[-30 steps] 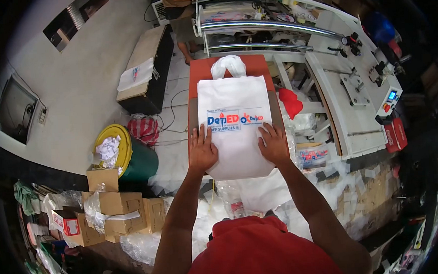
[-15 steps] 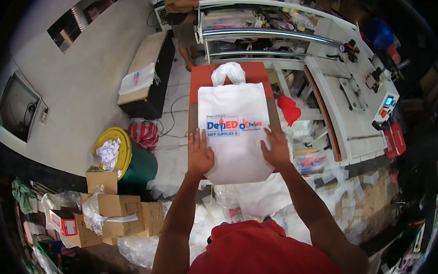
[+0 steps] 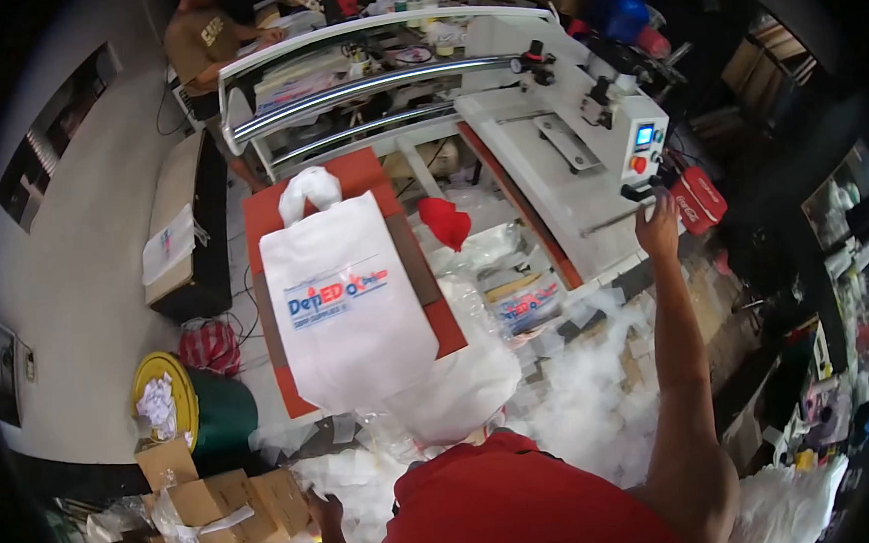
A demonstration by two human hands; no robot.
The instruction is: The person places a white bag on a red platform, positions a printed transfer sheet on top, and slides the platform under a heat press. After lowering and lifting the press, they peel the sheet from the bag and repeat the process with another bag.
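My right hand [image 3: 659, 226] is stretched out to the right, its fingertips right at the black handle [image 3: 641, 192] below the control box of a white press [image 3: 537, 156]. Its thumb stands apart from the fingers. Low on the left, my left hand [image 3: 324, 512] hangs near the cardboard boxes, fingers loosely apart and holding nothing. A white bag [image 3: 359, 341] printed in blue and red lies flat on the reddish-brown board [image 3: 255, 223], its looped handles [image 3: 310, 188] at the far end.
Beside the board lies a red cloth [image 3: 445, 223]. Cardboard boxes [image 3: 215, 504] and a green bin [image 3: 226, 412] with a yellow rim stand left. A person [image 3: 204, 47] stands behind the metal rollers [image 3: 374, 91]. A red cooler [image 3: 699, 201] sits beyond the press.
Both hands have left the white bag. My right hand has moved to the press handle and my left has dropped down to my side. The view has turned right; the bag stays on the board.
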